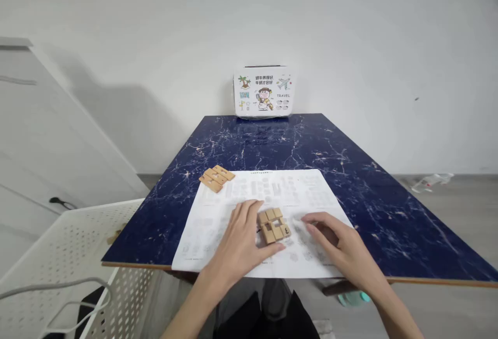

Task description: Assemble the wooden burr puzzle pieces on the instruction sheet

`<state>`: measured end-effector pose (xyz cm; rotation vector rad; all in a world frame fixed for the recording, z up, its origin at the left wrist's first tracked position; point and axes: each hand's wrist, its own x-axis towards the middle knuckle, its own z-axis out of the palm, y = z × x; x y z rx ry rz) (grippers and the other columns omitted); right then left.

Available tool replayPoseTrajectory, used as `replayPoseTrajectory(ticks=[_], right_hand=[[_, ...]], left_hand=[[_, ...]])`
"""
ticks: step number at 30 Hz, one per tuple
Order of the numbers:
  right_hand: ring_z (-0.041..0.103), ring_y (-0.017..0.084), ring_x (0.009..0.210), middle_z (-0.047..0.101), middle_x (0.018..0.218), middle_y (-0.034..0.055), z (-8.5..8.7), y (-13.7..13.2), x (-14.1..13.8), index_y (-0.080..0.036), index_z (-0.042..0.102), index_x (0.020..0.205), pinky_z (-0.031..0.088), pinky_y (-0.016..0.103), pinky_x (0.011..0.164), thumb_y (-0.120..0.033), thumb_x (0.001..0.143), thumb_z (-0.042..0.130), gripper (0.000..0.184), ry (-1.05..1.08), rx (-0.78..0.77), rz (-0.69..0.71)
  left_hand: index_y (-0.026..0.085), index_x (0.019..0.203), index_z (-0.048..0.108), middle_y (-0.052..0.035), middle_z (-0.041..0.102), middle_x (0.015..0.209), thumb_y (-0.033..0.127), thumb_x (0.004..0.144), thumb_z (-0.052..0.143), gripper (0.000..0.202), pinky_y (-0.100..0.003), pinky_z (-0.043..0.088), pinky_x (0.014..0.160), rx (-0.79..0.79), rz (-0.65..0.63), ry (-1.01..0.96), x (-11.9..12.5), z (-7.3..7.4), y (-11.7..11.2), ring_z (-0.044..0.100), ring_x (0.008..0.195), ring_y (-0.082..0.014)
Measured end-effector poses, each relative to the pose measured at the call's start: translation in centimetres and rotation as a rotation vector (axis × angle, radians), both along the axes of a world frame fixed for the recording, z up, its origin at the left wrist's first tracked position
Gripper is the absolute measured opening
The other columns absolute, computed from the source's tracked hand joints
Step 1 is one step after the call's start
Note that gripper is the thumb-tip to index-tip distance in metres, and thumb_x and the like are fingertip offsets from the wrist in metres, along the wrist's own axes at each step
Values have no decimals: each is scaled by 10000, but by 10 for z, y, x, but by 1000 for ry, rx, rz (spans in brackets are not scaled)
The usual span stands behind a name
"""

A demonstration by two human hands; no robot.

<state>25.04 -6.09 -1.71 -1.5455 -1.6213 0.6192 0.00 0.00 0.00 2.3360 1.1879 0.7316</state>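
A cluster of small light-wood puzzle blocks [274,225] lies on a printed paper sheet [202,225]; a dark "3" marks its near right corner, and gaps show between the pieces. My left hand [243,235] rests along the cluster's left side, fingers stretched out and thumb spread along the near edge; firm contact cannot be made out. To the right, my right hand [334,235] hovers over or rests on the sheet, apart from the blocks. Its fingers are loosely bent, thumb and index tips close together, with nothing visible between them.
Notched flat wooden pieces [217,178] lie at the sheet's far left corner. A white printed case [263,93] stands at the back of the blue marbled table [272,144]. Left of the table is a white perforated basket [128,292] with a cable [58,286]. A bottle [354,298] lies below.
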Motion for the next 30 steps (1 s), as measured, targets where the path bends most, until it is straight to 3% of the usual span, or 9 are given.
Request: replayPoseTrajectory(ticks=[5,8,12,15,19,24,30], right_hand=[[697,252,985,726,1141,68,2,2,-9,-284,677,1152,585,365,836,-463,995,543,273,-54,11,25],[679,262,1052,673,1248,78,3,4,-21,-308,618,1281,595,389,859,-436,989,556,325,-93,18,72],[544,298,1333,510,1475,88,-2,9,-36,-332,499,1434,517,475,1087,-427,960,608,496,-82,61,160],[472,316,1406,460,1519,92,-7,11,-38,-338,452,1473,451,533,1160,-428,939,640,573,-64,61,188],[484,311,1388,467,1497,85,-8,11,-37,-348,457,1457,452,545,1155,-388,938,648,554,-45,45,183],[548,290,1311,531,1411,68,-6,11,-38,-342,557,1348,496,494,1105,-370,955,625,400,-33,51,174],[627,276,1153,642,1267,68,-3,11,-39,-303,627,1233,542,442,984,-335,945,644,291,-24,44,146]], left_hand=[[319,1360,523,-93,537,1385,525,730,856,742,-558,469,1099,-29,5,17,-19,1,0,465,1344,-367],[321,1303,571,-82,560,1346,495,774,831,615,-543,477,1086,-16,-10,3,-21,-1,0,482,1319,-353],[305,1272,579,-77,581,1317,438,796,823,552,-520,470,1089,-5,-17,-8,-20,1,-1,497,1296,-333],[298,1249,573,-70,600,1294,395,779,840,550,-507,472,1077,-8,-25,-28,-21,4,-3,515,1270,-321],[267,1263,573,-69,610,1285,330,805,806,518,-497,462,1071,-26,-22,-48,-22,7,-4,524,1260,-311],[259,1347,550,-85,573,1339,369,777,842,650,-487,443,1087,-52,-29,-40,-22,7,-4,505,1278,-314],[263,1269,594,-64,592,1312,364,764,864,582,-455,451,1069,-84,-28,-61,-23,6,-3,525,1253,-297]])
